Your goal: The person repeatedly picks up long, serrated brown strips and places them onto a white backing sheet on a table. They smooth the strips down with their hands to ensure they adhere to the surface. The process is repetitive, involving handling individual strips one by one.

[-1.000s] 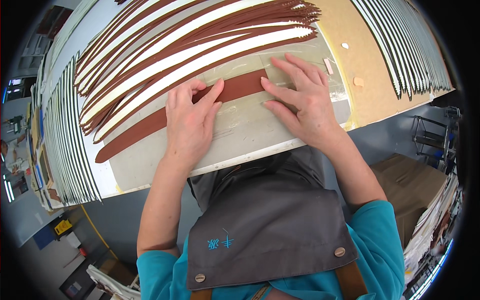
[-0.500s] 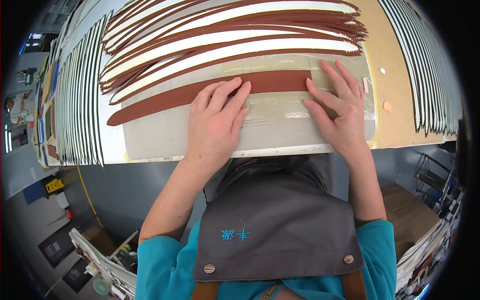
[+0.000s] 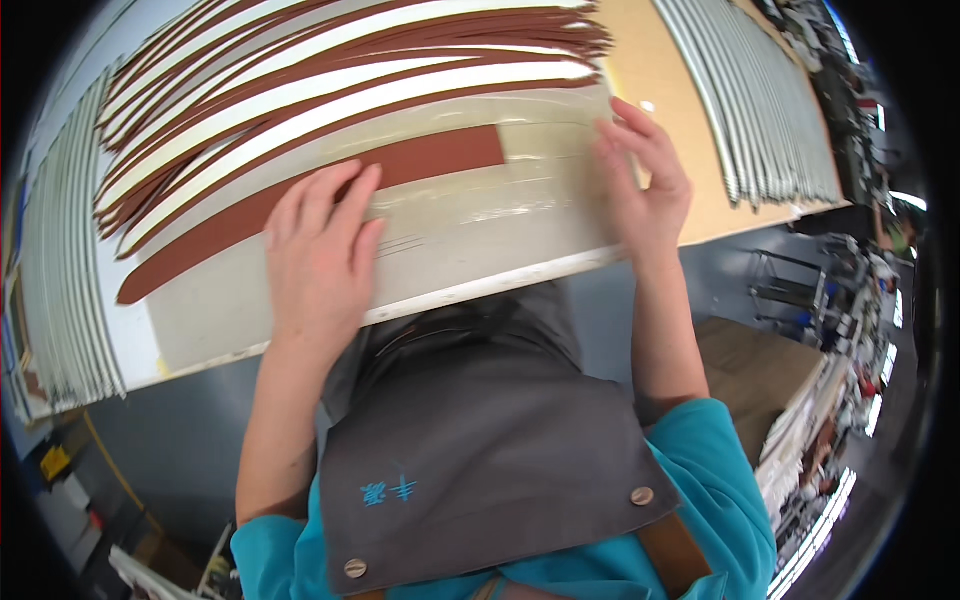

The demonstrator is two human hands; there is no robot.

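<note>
A long reddish-brown strip [image 3: 435,158], probably leather, lies flat on the grey mat [image 3: 480,230]. Its far-left end is rounded and its right end is cut square. My left hand [image 3: 322,250] rests on the strip near its middle, fingers stretched out and touching its surface. To the right of the square end, apart from it, my right hand [image 3: 648,190] is raised with its fingers spread and a little blurred. Nothing shows between its fingers. Behind the strip lies a heap of similar brown-edged strips [image 3: 400,75], with white showing between them.
Rows of narrow pale grey strips hang over the table at left [image 3: 65,250] and right [image 3: 745,110]. The white table edge [image 3: 460,292] runs in front of me. A tan board [image 3: 665,75] lies at right, with a small white scrap [image 3: 648,106] on it.
My right hand has left the square end of the strip and moved right. My left hand stays on the strip. The whole view has turned, shifting the table leftward in the picture.
</note>
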